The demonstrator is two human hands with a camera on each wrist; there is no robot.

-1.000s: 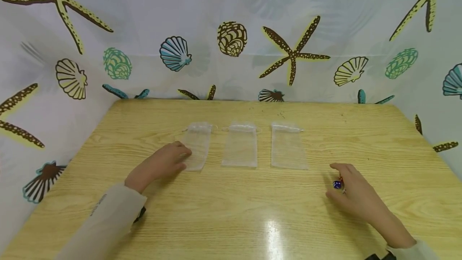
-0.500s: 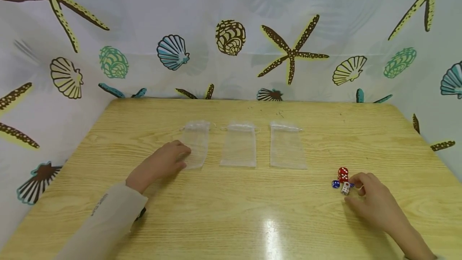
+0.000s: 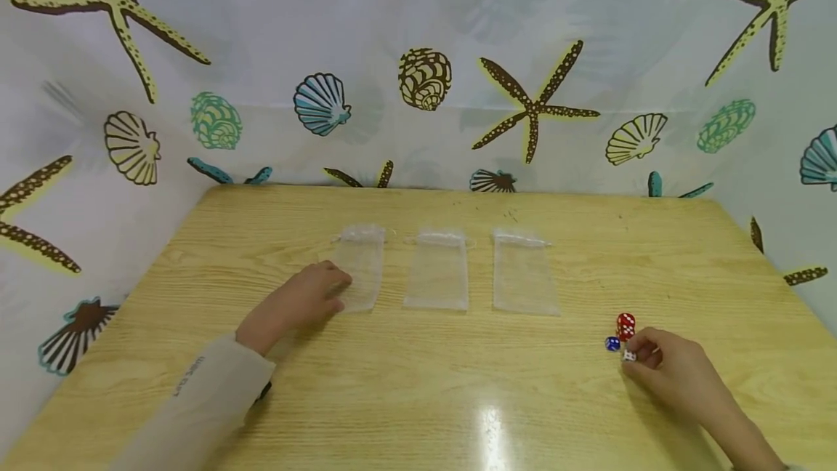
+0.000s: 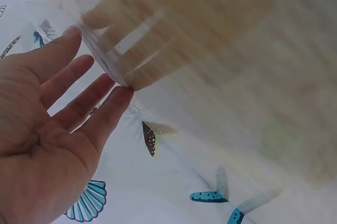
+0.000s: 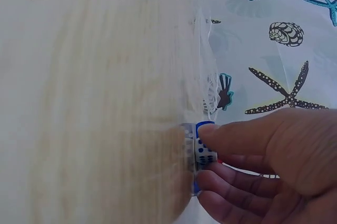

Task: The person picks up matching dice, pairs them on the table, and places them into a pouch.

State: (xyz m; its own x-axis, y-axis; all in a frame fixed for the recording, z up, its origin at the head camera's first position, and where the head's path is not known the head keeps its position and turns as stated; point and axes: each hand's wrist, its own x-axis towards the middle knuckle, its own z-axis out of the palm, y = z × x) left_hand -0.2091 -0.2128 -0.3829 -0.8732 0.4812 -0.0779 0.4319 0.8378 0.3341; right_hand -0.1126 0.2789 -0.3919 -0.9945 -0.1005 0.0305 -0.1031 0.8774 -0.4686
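Observation:
Several dice sit close together at the right of the wooden table. A red die [image 3: 625, 326] stands behind, a blue die [image 3: 612, 344] to the left, and a white die [image 3: 629, 356] in front. My right hand [image 3: 680, 373] pinches the white die between thumb and fingertips; in the right wrist view blue also shows around the white die [image 5: 204, 153]. At the left, my left hand [image 3: 297, 304] rests by the edge of a sheer white drawstring pouch [image 3: 361, 267], its fingers relaxed and partly over it. In the left wrist view the left hand [image 4: 68, 108] holds nothing.
Two more sheer pouches lie flat in the row: a middle pouch [image 3: 437, 271] and a right-hand pouch [image 3: 525, 275]. The wooden table [image 3: 392, 391] ends at a white curtain [image 3: 373, 35] printed with shells and starfish.
My right hand first drew back to the right, uncovering the dice, then brought its fingertips onto the white die. My left hand stayed by the left pouch.

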